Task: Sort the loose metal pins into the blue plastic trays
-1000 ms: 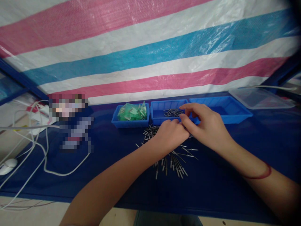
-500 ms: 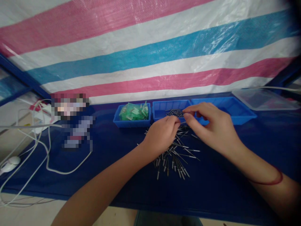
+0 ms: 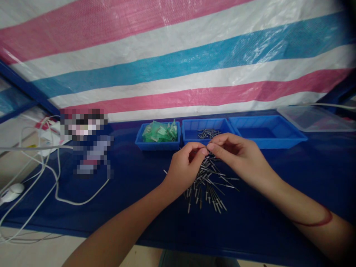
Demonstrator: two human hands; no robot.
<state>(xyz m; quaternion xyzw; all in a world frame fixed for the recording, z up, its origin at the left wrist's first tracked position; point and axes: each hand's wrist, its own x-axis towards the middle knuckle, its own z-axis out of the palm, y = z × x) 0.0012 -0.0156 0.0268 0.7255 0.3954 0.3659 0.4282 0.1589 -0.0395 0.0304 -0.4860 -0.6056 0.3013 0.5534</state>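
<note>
Over the heap of blind rivets (image 3: 207, 185), my left hand (image 3: 185, 167) is closed in a pinch. Opposite it, my right hand (image 3: 236, 152) pinches with thumb and forefinger, and the fingertips of both hands meet. A thin blind rivet is between them, almost wholly hidden by the fingers. The loose rivets lie on the blue table, their long pins pointing several ways. Just behind the hands is a blue bin (image 3: 191, 129) with a small pile of short metal pieces (image 3: 208, 133) in it.
A smaller blue bin (image 3: 158, 146) on the left holds green plastic packets (image 3: 161, 131). To the right stand a longer blue bin (image 3: 292, 140) and a clear plastic lid (image 3: 317, 118). White cables (image 3: 57, 185) tangle at the left of the blue table (image 3: 133, 207). A striped sheet (image 3: 178, 66) hangs behind.
My hands have come together: the right has moved left and slightly down, and its fingertips now meet the left's. My left hand has turned, its thumb now showing. The view has shifted slightly.
</note>
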